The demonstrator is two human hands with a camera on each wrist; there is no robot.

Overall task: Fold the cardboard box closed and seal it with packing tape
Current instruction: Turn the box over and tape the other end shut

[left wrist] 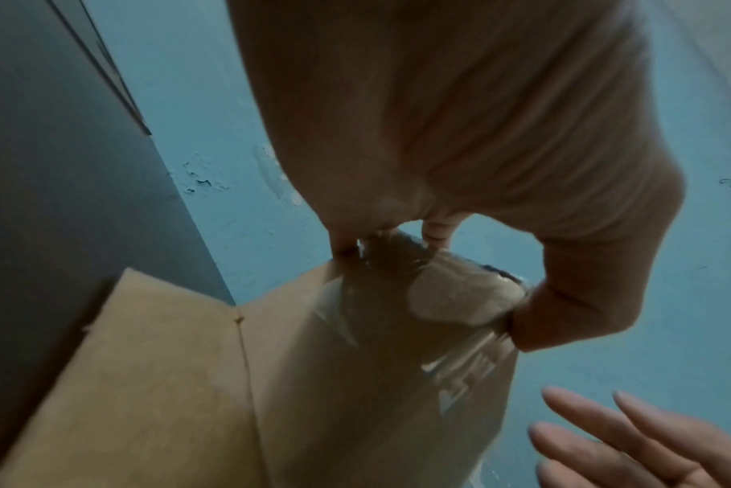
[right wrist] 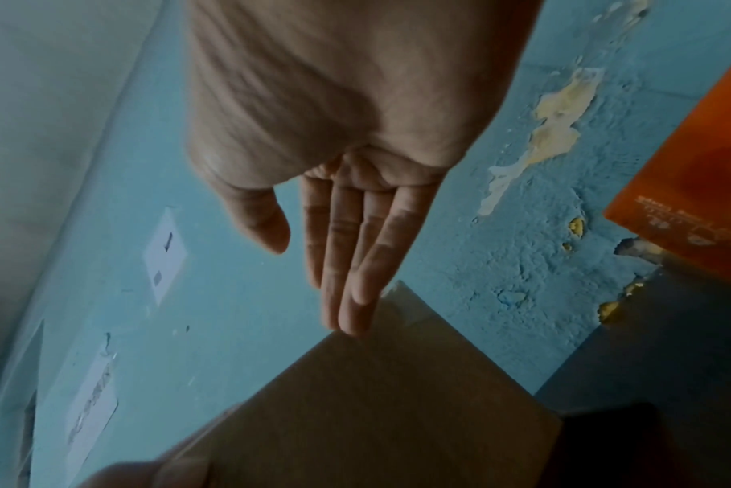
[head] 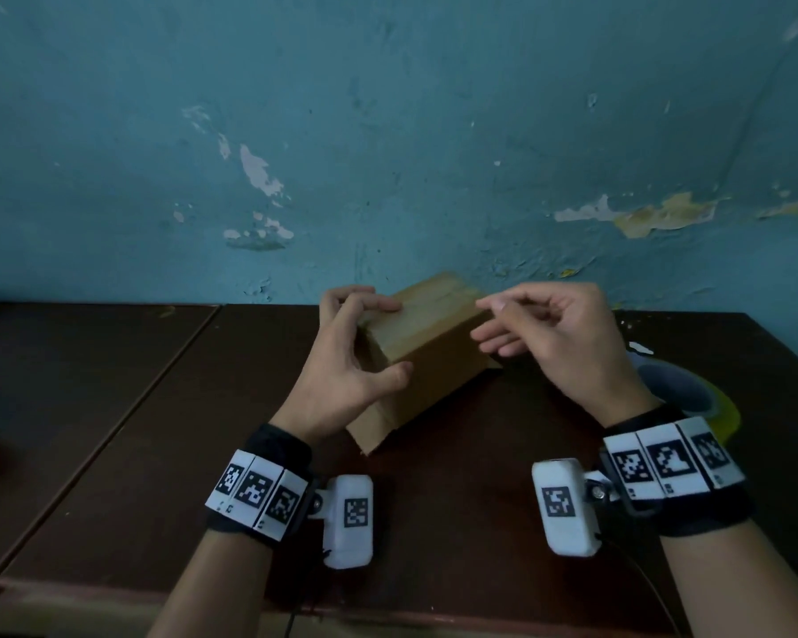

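Observation:
A small brown cardboard box (head: 434,356) stands tilted on the dark table (head: 203,407) near the wall. My left hand (head: 388,338) grips its left end, fingers curled over the top and thumb pressed on the near face. In the left wrist view that thumb lies on clear tape (left wrist: 396,297) stuck over the box (left wrist: 334,396), and a loose flap (left wrist: 146,379) sticks out below. My right hand (head: 503,324) hovers at the box's right end with relaxed fingers, holding nothing. In the right wrist view its fingers (right wrist: 346,280) are straight, just above the box (right wrist: 376,412).
A roll of packing tape (head: 705,398) lies on the table at the right, partly hidden behind my right wrist. A peeling blue wall (head: 388,154) stands right behind the box. An orange object (right wrist: 689,165) shows at the right of the right wrist view.

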